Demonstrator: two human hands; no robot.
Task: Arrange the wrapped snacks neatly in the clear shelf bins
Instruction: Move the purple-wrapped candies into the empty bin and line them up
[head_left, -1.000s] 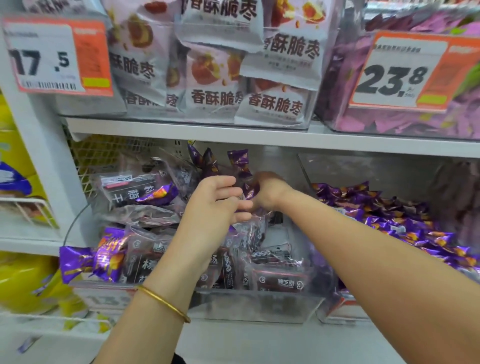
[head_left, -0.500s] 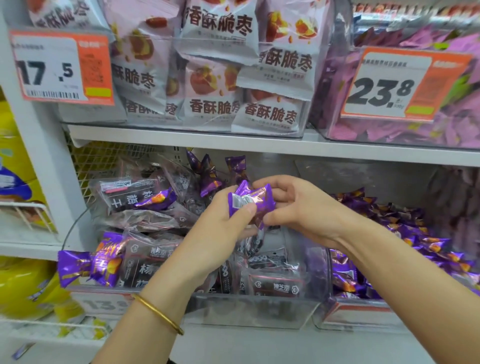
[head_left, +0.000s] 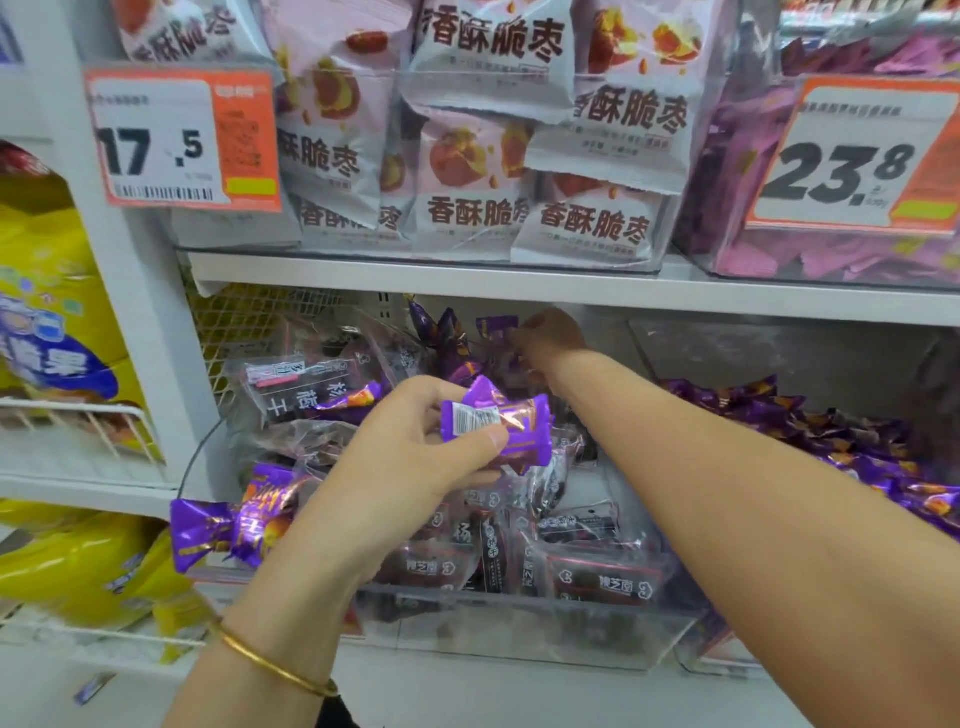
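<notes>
Lowest in the frame, a gold bangle (head_left: 270, 662) rings the left wrist. Above it, at centre, the left hand (head_left: 415, 457) pinches a purple candy (head_left: 498, 421) between thumb and curled fingers, barcode side up. It is held clear of the stock, probably parked there so the other hand is free to collect more.

Just behind, the bin (head_left: 519, 629) has a clear front wall and is full of dark packets (head_left: 597, 571) lying at mixed angles. Purple does not seem to belong here. One purple stray (head_left: 228, 530) hangs over the bin's rim at lower left, and another (head_left: 358, 397) lies across a dark packet at mid left.

The right arm crosses the bin from lower right toward upper centre. The right hand (head_left: 550, 338) is deep at the back, its fingers against a back cluster (head_left: 441, 332) of purple wrappers. It is blurred and in shadow, so I cannot tell whether it has caught one.

At right, the next bin (head_left: 831, 441) holds a heap of matching purple candies, the likely home for the strays.

The shelf board (head_left: 467, 283) sits low over the reaching hand and leaves little room. The heaped dark packets lie under the arm and could be dragged about. Above are pink bags (head_left: 478, 156) and two price tags (head_left: 182, 140) (head_left: 857, 161). Yellow bags (head_left: 47, 291) fill the left edge.
</notes>
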